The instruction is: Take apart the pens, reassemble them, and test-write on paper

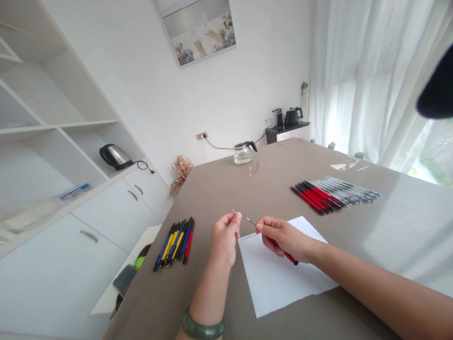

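My left hand (225,238) is closed in a pinch on a small thin piece, perhaps a pen tip or spring, whose end sticks out up and to the left. My right hand (283,237) is closed round a red pen (290,258) with its thin refill point (250,221) aimed at my left hand. Both hands hover over the top edge of a white sheet of paper (279,278) on the brown table (247,184). A green bangle (202,327) sits on my left wrist.
A bundle of yellow, blue, black and red pens (176,242) lies left of my hands. A row of red and clear pens (332,192) lies at the far right. A glass coffee pot (243,152) stands at the table's far edge. White shelving with a kettle (113,156) is on the left.
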Tool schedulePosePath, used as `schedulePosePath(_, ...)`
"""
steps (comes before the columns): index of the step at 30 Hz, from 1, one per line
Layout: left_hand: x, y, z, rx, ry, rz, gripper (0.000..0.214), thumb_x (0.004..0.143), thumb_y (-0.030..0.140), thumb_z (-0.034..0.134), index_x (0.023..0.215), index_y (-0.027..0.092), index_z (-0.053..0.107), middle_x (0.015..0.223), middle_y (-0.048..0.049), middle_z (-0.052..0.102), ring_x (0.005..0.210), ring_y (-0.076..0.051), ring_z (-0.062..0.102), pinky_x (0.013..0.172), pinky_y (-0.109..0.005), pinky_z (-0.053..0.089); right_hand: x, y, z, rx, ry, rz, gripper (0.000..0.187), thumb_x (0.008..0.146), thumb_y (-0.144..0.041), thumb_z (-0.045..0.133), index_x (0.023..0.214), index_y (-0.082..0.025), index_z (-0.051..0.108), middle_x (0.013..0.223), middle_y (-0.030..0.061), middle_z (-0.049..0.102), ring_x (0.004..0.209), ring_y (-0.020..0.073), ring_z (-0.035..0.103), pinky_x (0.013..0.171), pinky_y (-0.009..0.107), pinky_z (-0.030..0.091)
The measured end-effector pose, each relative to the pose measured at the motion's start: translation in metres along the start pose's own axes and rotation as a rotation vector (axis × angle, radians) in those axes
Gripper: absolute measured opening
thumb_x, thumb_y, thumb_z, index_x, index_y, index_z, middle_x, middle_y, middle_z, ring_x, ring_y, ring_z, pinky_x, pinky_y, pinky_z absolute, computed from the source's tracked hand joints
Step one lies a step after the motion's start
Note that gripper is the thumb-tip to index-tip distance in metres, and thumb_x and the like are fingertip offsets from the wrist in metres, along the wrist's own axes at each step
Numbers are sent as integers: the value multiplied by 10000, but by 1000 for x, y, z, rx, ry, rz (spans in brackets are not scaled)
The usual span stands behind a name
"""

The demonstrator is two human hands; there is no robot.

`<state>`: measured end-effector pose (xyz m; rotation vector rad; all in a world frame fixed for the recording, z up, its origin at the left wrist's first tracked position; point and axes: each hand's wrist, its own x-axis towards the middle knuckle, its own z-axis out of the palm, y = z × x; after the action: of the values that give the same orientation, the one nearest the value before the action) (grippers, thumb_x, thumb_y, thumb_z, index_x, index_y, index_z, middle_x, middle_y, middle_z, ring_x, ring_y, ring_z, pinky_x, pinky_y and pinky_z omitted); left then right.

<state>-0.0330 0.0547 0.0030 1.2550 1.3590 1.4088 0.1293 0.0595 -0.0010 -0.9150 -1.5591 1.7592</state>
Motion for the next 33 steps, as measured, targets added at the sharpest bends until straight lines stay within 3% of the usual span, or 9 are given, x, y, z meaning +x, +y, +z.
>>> schedulePosePath(3, 13, -1, -21, 537, 88, -20, 397, 730, 512, 417, 792, 147, 561, 519, 36, 459, 456, -73, 412, 451, -189, 324, 0, -1, -2, 30, 0, -2, 230, 782, -424, 369, 754, -201, 420, 428, -74, 434, 299, 49, 285, 328, 174, 217)
schedulePosePath(6, 27, -3, -33, 738, 91, -50, 330, 688, 466, 482, 668, 157, 595, 557, -2, 546, 534, -120, 494, 503, -216, 354, -1, -2, -4, 50, 5, -16, 226, 789, -418, 362, 730, -203, 400, 428, -73, 440, 296, 49, 285, 332, 178, 219)
schedulePosePath(9, 40, -6, -27, 928, 96, -108, 212, 646, 373, 540, 601, 178, 611, 593, -41, 601, 626, -185, 553, 553, -259, 371, -2, -4, -4, 57, 6, -11, 223, 786, -413, 371, 724, -201, 401, 428, -73, 445, 291, 48, 282, 327, 180, 211)
schedulePosePath(13, 51, -13, -8, 1140, 106, -209, 130, 620, 287, 561, 675, 190, 629, 773, -114, 647, 765, -257, 583, 614, -322, 402, -3, -5, -6, 70, 14, -14, 222, 783, -411, 380, 736, -197, 415, 424, -74, 448, 284, 46, 277, 321, 179, 205)
schedulePosePath(21, 52, -24, 1, 1310, 85, -233, 187, 658, 309, 521, 766, 212, 638, 875, -129, 643, 817, -282, 587, 621, -358, 434, -3, -3, -13, 90, 10, -43, 212, 791, -390, 377, 746, -191, 436, 418, -71, 459, 284, 43, 287, 325, 174, 217)
schedulePosePath(33, 46, -22, -1, 1316, 107, -180, 187, 672, 326, 515, 741, 196, 630, 818, -133, 641, 765, -284, 593, 586, -352, 429, -1, -1, -12, 68, 43, -15, 211, 786, -396, 375, 758, -195, 432, 424, -68, 446, 296, 50, 293, 317, 174, 207)
